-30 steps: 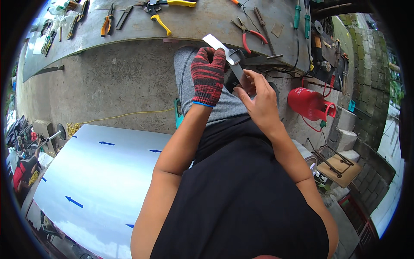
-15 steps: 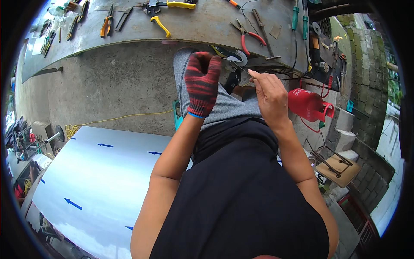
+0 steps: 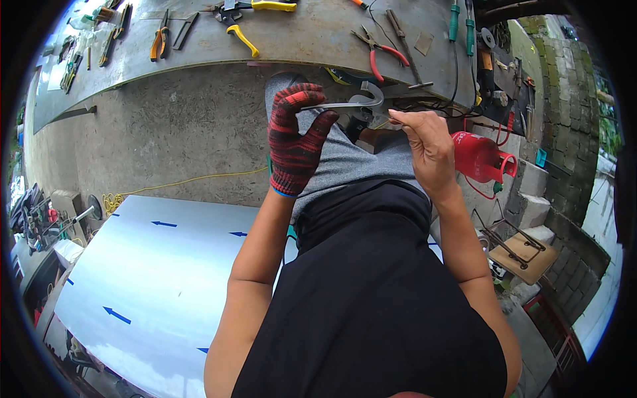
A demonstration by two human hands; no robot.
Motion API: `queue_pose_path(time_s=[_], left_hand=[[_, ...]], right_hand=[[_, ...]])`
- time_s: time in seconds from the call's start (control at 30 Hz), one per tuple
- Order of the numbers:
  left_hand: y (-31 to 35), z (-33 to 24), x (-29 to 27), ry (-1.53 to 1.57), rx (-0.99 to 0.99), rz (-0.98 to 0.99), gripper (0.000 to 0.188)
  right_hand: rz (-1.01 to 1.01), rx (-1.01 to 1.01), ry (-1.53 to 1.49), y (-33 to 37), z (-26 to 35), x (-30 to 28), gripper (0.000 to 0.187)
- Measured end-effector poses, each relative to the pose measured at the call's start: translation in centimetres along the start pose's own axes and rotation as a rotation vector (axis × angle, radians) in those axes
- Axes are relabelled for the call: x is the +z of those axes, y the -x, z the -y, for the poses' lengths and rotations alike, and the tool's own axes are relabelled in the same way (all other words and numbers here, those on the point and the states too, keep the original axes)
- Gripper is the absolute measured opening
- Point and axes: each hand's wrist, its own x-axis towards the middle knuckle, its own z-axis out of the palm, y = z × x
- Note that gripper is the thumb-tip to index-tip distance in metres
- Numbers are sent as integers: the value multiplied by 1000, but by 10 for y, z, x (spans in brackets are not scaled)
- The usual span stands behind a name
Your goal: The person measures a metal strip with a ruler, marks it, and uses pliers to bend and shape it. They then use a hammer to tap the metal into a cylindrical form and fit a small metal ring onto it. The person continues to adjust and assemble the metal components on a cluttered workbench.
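Observation:
My left hand (image 3: 295, 136), in a red-and-black striped knit glove, is raised over my lap. Its fingers curl round the straight end of a thin silvery metal strip bent into a hook (image 3: 348, 104). The hooked end points right, toward my bare right hand (image 3: 428, 142), and a small gap separates the two. My right fingers are bent, with thumb and fingertips drawn together in a pinch. Whether anything small sits between them is hidden.
Ahead stands a metal workbench (image 3: 199, 50) bearing red-handled pliers (image 3: 375, 60), orange-handled pliers (image 3: 160, 44), a yellow-handled tool (image 3: 243, 40) and a hammer (image 3: 401, 40). A red gas cylinder (image 3: 474, 156) stands at right. A pale sheet with blue arrows (image 3: 172, 265) lies at left.
My left hand has shifted left and turned, so the strip's hook now shows broadside. My right hand has moved slightly right, away from the strip.

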Motion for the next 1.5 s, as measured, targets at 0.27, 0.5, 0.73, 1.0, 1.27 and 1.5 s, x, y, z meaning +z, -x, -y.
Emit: queue_pose_path(time_s=[0.27,0.5,0.73,1.0,1.27,1.5], left_hand=[[-27,-19,-6,-469,217,245,24],[-29,7,6,-562,150,241,23],[-36,25,7,-689,154,278,22],[-40,55,24,-763,90,94,17],[-47,119,49,-899,75,120,17],[-48,133,48,-874,14,160,21]], right_hand=[[19,-37,65,-12,-25,-3,22],[30,-86,80,-41,-49,12,19],[55,-138,127,-64,-72,30,23],[-287,118,85,-52,-65,65,18],[-220,221,120,-59,-89,137,34],[-208,269,165,-74,-105,164,27]])
